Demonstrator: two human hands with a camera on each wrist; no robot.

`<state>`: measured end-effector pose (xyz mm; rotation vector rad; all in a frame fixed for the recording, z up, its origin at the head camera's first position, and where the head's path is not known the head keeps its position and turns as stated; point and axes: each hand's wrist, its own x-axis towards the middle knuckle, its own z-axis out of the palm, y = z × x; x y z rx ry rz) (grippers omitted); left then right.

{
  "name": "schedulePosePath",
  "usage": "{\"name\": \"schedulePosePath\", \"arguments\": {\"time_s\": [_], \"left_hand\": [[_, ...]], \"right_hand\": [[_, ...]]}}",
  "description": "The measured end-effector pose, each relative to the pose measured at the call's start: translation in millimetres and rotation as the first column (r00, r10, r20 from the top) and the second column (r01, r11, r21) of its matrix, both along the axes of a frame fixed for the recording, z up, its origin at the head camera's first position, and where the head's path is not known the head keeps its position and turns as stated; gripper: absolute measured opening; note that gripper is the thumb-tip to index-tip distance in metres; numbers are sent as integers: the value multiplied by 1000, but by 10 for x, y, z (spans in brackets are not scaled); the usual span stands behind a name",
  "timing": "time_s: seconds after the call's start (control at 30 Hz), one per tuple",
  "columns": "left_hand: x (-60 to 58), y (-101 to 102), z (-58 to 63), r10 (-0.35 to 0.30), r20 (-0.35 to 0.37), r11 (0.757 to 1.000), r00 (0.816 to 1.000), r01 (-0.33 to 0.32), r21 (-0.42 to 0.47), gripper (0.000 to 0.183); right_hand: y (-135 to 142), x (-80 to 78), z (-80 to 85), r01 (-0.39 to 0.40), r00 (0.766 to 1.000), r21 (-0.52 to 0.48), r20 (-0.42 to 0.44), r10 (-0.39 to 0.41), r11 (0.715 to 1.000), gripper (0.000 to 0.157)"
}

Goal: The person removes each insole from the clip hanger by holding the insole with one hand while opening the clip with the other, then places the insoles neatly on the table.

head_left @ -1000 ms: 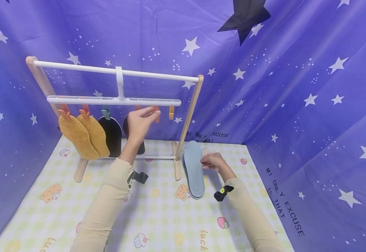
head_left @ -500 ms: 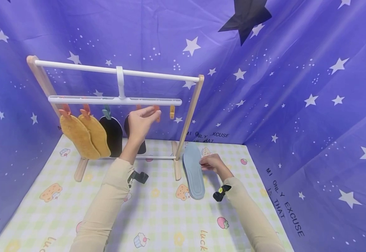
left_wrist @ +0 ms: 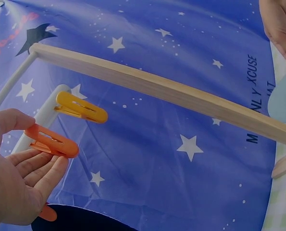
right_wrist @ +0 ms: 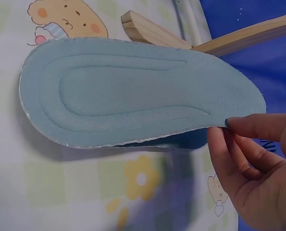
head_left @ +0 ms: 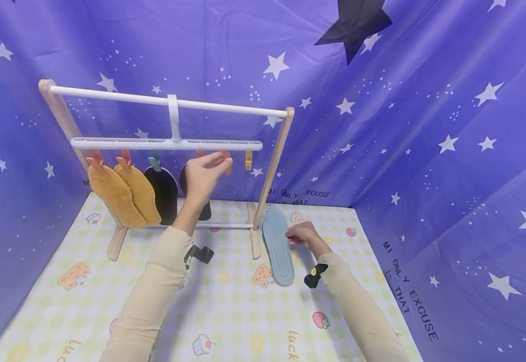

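Observation:
My left hand (head_left: pixel 201 178) is raised at the hanger bar, its thumb and fingers pinching an orange clip (left_wrist: pixel 56 142). No insole shows in that clip in the left wrist view. Low at the right, my right hand (head_left: pixel 305 234) pinches the side edge of a light blue insole (right_wrist: pixel 123 91) between thumb and fingers. A darker blue layer (right_wrist: pixel 176 141) peeks out beneath it, mostly hidden. A yellow clip (left_wrist: pixel 81 107) hangs beside the orange one. Behind my left wrist hangs a dark insole (head_left: pixel 205 211), partly covered.
A white hanger (head_left: pixel 172 145) hooks over the rod of a wooden-legged rack (head_left: pixel 274 171). Two yellow insoles (head_left: pixel 115 196) and a black insole (head_left: pixel 162 196) hang from its left clips. The rack stands on a checked tablecloth (head_left: pixel 227 311) before a purple starry curtain (head_left: pixel 380 130).
My right hand has shifted slightly left with the light blue insole, which now covers more of the layer under it. The left hand keeps its pinch on the orange clip.

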<state>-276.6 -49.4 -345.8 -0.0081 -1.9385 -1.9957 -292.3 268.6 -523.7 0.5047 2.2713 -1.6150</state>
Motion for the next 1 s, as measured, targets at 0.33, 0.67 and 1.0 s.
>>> {"name": "schedulePosePath", "arguments": {"time_s": [0.33, 0.67, 1.0], "left_hand": [[-9, 5, 0, -5, 0, 1000, 1000, 5, 13, 36], [-1, 7, 8, 2, -5, 1000, 1000, -2, 10, 36], [8, -5, 0, -5, -1, 1000, 1000, 5, 14, 36]], "right_hand": [[-22, -22, -80, 14, 1000, -3, 3, -14, 1000, 24], [-26, -33, -177, 27, 1000, 38, -1, -27, 999, 21], [-38, -23, -252, 33, 999, 52, -10, -33, 998, 19]]}}
